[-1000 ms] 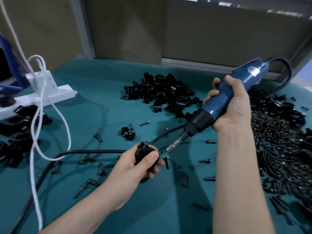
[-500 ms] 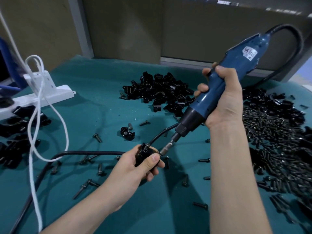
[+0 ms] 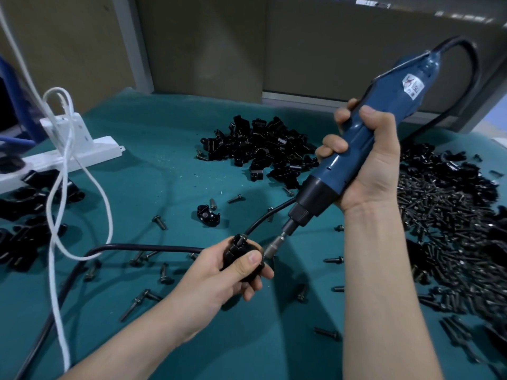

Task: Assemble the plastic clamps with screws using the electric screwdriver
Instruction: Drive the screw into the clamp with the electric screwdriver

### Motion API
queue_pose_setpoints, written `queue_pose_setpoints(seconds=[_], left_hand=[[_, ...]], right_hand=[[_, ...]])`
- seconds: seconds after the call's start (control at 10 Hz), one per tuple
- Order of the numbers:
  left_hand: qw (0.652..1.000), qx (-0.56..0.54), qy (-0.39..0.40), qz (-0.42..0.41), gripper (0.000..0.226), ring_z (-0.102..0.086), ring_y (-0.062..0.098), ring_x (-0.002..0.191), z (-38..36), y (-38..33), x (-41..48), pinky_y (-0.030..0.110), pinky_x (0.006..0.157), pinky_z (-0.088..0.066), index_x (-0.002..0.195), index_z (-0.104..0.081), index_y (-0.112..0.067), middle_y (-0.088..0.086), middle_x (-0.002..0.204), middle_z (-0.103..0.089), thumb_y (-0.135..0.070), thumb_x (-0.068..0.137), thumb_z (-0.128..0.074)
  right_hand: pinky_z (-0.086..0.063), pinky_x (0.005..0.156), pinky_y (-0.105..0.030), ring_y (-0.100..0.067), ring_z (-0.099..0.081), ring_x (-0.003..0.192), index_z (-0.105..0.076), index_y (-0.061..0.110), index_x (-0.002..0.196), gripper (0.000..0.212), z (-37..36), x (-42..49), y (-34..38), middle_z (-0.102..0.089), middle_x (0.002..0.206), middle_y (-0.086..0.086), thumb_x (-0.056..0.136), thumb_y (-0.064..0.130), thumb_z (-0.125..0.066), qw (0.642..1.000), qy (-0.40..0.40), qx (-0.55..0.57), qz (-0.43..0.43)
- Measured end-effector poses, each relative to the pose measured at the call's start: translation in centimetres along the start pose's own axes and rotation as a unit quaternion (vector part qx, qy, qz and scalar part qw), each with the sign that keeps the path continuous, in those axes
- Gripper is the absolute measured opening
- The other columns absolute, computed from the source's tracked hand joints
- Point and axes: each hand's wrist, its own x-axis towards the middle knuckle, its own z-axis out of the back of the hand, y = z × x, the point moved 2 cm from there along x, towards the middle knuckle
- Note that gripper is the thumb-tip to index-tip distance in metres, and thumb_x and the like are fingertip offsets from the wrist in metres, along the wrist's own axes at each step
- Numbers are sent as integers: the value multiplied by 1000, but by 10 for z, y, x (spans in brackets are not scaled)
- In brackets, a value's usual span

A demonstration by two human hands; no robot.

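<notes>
My left hand (image 3: 222, 278) grips a black plastic clamp (image 3: 238, 252) just above the green table, thumb pressed over its front. My right hand (image 3: 367, 163) is wrapped round the blue electric screwdriver (image 3: 365, 144), held steeply tilted. Its metal bit (image 3: 271, 249) touches the right side of the held clamp. The screw at the bit tip is hidden. A single black clamp (image 3: 208, 215) lies on the mat behind my left hand.
A pile of black clamps (image 3: 260, 152) lies at the back centre. A big heap of dark screws (image 3: 450, 231) covers the right. Loose screws (image 3: 159, 222) scatter over the mat. A white power strip (image 3: 68, 152), white cable (image 3: 63, 204) and black cord (image 3: 137, 246) are on the left.
My right hand has swung the screwdriver more upright and lowered it, bringing its bit from beside the clamp into contact with it. My left hand has stayed in place with the clamp.
</notes>
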Motion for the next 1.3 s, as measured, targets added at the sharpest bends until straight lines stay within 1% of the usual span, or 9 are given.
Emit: queue_pose_setpoints(seconds=[0.2, 0.6, 0.8, 0.9, 1.0, 1.1, 1.3], left_hand=[[1000, -16, -6, 1, 33, -60, 14, 65, 0, -1, 0, 19, 54, -47, 98, -59, -2, 14, 81, -70, -28, 79, -64], [998, -59, -11, 12, 22, -62, 18, 64, 1, -3, -1, 21, 56, -51, 91, -64, -6, 18, 81, -69, -24, 78, -65], [997, -71, -22, 12, 24, -61, 18, 61, 0, -5, -1, 22, 53, -51, 93, -61, -3, 18, 84, -69, -21, 77, -64], [997, -71, -34, 13, 20, -60, 18, 60, 0, -5, -1, 22, 50, -50, 88, -65, -5, 13, 83, -68, -20, 76, -65], [996, -71, -48, 14, 12, -59, 18, 59, 1, -6, -1, 22, 48, -48, 81, -67, -8, 7, 74, -61, -19, 75, -65], [995, -77, -58, 19, 10, -58, 17, 58, 0, -7, -2, 21, 46, -47, 77, -69, -10, 5, 71, -58, -19, 74, -66], [993, -94, -65, 39, 21, -56, 17, 55, 0, -10, -2, 21, 44, -47, 84, -64, -3, 3, 68, -59, -21, 72, -66]], right_hand=[[-43, 49, -20, -6, -43, 45, -48, 16, 94, 9, 0, 0, -1, -56, 76, 5, 86, 19, -50, 1000, 11, 8, -1], [-42, 49, -20, -6, -43, 45, -48, 16, 94, 5, -5, 0, -4, -57, 75, 5, 89, 18, -48, 1000, 13, 8, 3], [-42, 49, -20, -7, -43, 44, -49, 16, 92, 8, -8, 0, -6, -57, 75, 4, 85, 18, -50, 1000, 18, 6, 0], [-42, 48, -20, -7, -43, 44, -49, 16, 91, 8, -9, 0, -6, -57, 74, 4, 83, 18, -50, 1000, 17, 6, 0], [-42, 48, -20, -7, -43, 44, -49, 16, 91, 8, -10, 0, -8, -56, 75, 4, 84, 18, -50, 1000, 17, 5, 1], [-42, 49, -20, -7, -43, 44, -48, 16, 91, 7, -11, 0, -9, -56, 75, 5, 85, 18, -49, 1000, 23, 4, -1], [-43, 48, -20, -7, -44, 43, -48, 15, 92, 9, -15, 0, -9, -58, 74, 5, 84, 18, -50, 999, 30, 14, -8]])
